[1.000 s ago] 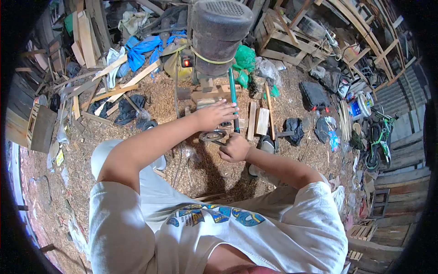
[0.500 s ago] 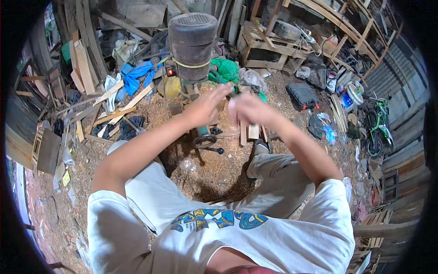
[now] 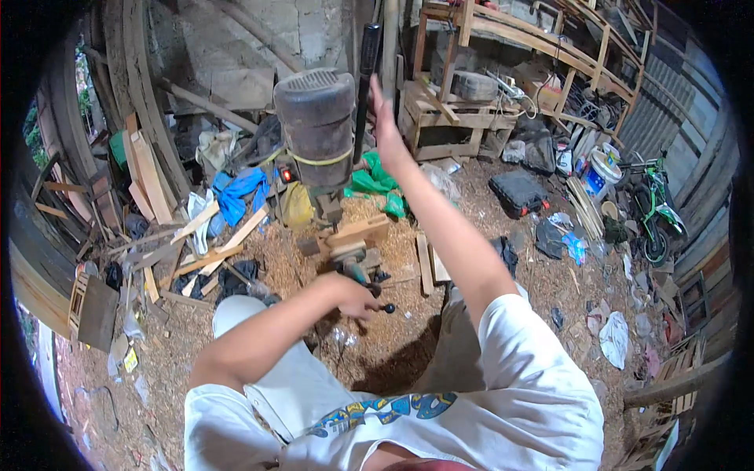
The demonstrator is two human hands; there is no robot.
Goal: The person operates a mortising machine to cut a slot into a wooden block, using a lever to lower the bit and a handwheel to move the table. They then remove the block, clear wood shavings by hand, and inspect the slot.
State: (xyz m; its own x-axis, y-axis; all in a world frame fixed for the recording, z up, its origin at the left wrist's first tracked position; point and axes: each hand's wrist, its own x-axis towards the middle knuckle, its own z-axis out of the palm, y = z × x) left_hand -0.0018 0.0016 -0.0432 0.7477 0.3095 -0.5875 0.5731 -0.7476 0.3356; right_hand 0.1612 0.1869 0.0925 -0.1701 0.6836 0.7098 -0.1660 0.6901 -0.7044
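A floor-standing mortising machine with a dark motor housing (image 3: 314,125) and a yellow band round it stands before me. A wooden piece (image 3: 363,231) lies across its table. My left hand (image 3: 357,300) is down over the machine's handwheel, which it mostly hides, fingers curled beside the black crank knob (image 3: 388,308). My right hand (image 3: 386,135) is raised beside the dark upright lever (image 3: 365,86), its fingers stretched upward and the palm turned to the lever.
Two wood strips (image 3: 426,265) stand right of the machine. Blue cloth (image 3: 237,195) and scrap boards (image 3: 206,263) lie on the left. On the right are a black tool case (image 3: 518,193), a white bucket (image 3: 603,169) and a green bike (image 3: 656,216). Wood chips cover the floor.
My hands were together near the lever. The left has dropped to the handwheel; the right has risen along the lever, which now stands upright. The view has tilted up, showing the wooden piece.
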